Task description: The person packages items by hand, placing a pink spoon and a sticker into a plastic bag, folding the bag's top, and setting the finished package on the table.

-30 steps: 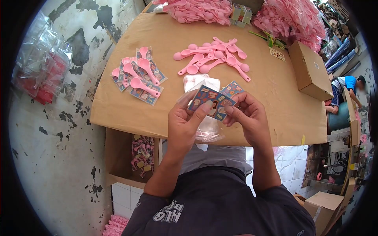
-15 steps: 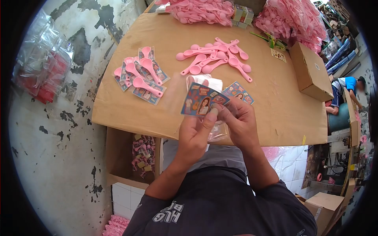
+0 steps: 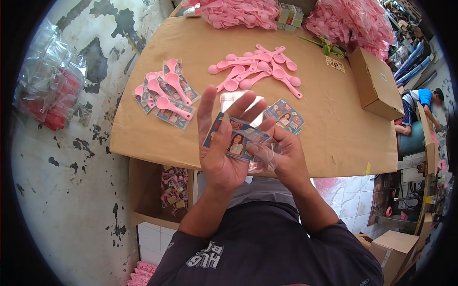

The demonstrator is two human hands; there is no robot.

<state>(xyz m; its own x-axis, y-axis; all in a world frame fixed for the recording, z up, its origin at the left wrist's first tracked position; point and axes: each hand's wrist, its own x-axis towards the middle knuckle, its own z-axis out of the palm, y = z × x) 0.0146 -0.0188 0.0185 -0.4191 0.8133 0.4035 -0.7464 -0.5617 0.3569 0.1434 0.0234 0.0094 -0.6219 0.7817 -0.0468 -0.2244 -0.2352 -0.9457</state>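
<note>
A blue printed card [image 3: 237,144] with a picture of a person is held in front of me, partly inside a clear plastic bag [image 3: 268,161]. My left hand [image 3: 220,162] supports the card from beneath, thumb pressed on its face and the other fingers stretched out. At the card's right end, my right hand [image 3: 291,159] pinches the bag between thumb and fingers. Just beyond my fingers lie a stack of clear bags [image 3: 228,99] and a pile of blue cards [image 3: 287,117]. To the left, pink measuring spoons [image 3: 172,108] rest on bagged cards.
Loose pink spoons [image 3: 257,69] are heaped mid-table. Large bags of spoons [image 3: 350,24] stand at the back, near a cardboard box [image 3: 376,86] on the right. Below the table's left edge is an open carton [image 3: 148,190] with packed spoons. A person [image 3: 420,107] sits at far right.
My left fingers have spread out and upward behind the card. The card has tilted and shifted slightly left and down, with clear plastic now over its right part.
</note>
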